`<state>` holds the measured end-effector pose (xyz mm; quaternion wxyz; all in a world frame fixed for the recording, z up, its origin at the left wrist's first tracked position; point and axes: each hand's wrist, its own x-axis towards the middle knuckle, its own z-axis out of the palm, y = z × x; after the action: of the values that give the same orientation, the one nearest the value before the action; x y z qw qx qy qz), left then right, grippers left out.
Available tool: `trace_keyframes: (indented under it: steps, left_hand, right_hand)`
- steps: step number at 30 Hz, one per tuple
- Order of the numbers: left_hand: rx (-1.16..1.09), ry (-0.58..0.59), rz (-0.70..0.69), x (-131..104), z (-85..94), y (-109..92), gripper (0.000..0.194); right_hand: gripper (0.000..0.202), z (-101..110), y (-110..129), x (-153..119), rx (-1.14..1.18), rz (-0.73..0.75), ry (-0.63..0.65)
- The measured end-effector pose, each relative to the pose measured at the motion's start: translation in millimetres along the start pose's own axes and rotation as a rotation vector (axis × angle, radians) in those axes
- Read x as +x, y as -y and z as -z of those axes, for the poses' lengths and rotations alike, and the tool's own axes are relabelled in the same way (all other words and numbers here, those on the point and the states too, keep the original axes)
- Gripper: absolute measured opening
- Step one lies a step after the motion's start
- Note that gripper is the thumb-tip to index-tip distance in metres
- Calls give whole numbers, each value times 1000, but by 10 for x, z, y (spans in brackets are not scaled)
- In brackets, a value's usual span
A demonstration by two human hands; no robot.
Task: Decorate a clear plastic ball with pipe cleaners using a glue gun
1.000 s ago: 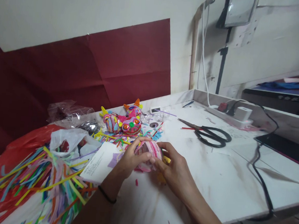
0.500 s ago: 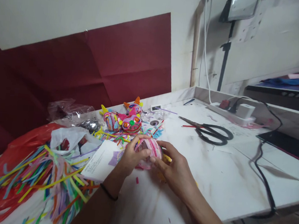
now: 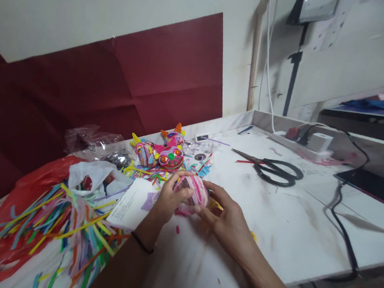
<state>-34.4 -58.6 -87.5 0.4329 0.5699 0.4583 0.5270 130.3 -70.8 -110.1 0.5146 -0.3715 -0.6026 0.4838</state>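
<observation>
Between my two hands is a clear ball partly covered with pink and white fuzzy strips [image 3: 197,189]. My left hand [image 3: 172,196] grips its left side, with the thumb lying across the front. On the right side, my right hand [image 3: 224,208] holds it with fingers curled over the back and the thumb low on the front. Parts of the ball are hidden by my fingers. Just beyond it sit several finished-looking colourful fuzzy animal figures [image 3: 171,158] with button-like eyes. A white paper with handwriting [image 3: 130,206] lies beside my left wrist.
Many loose pipe cleaners [image 3: 82,228] spread over a red plastic bag [image 3: 16,219] at left. Black-handled scissors [image 3: 276,169] lie at right. Farther back are a power strip [image 3: 298,145] and its cable, with a dark tablet-like device [image 3: 368,186] nearby.
The ball has turned slightly in my hands, and my right thumb has shifted a little lower along it. The whole view has moved slightly.
</observation>
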Motion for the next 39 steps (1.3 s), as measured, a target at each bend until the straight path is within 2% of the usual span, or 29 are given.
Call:
trace_keyframes:
  steps: [11, 20, 27, 34, 39]
  left_hand:
    - [5, -3, -8, 6, 3, 22, 41]
    - [80, 4, -16, -3, 18, 18, 37]
    - [-35, 100, 9, -6, 11, -17, 51]
    - [-71, 86, 75, -21, -48, -92, 63]
    - [-52, 44, 58, -17, -57, -101, 60]
  right_hand:
    - [49, -35, -25, 11, -21, 58, -51]
    - [53, -78, -32, 28, -24, 7, -72]
    - [53, -54, -12, 25, -40, -9, -71]
    - [51, -69, -22, 20, -34, 15, -93]
    - [46, -68, -26, 23, -62, 70, -95]
